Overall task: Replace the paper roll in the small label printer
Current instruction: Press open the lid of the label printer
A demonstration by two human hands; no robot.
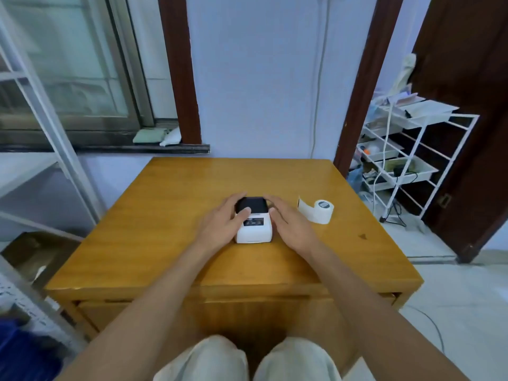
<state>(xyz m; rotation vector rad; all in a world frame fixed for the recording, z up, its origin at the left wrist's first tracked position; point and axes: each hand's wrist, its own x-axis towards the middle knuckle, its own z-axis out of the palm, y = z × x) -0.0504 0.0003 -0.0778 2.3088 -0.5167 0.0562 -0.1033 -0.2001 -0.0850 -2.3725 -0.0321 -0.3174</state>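
Setting: a room with pale blue walls, a window at left and a white wire rack (406,149) of trays at right. You sit at a yellow wooden table (170,215), knees visible below its near edge.

Task object: the label printer (254,222) stands near the table's centre. White body, dark lid on its far half, a small panel on the top face. The lid looks closed. To its right, apart from it, lies the paper roll (321,211), on its side with a loose tail of paper curling off toward the printer.

Hands: your left hand (222,221) rests against the printer's left side, thumb up over the edge of the dark lid. Your right hand (288,221) lies flat along the right side, fingers extended. Neither hand is closed into a fist; together they bracket the printer without lifting it. Whether the right palm actually presses the casing cannot be told.

Handling, judged:
- Printer: probably light, rigid plastic with smooth sides, so likely to slide on the polished wood. Keep one hand steadying the white body, low on its side.
- Lid: likely hinged and latched. Take it at its edge, where your left thumb sits, and pry gently; no latch is visible from here.
- Roll: light and soft; it crushes if squeezed. Hold it by its flat ends, and mind the loose tail, which can crease or tear.

Progress: lid apparently not yet open; the roll on the table is untouched.
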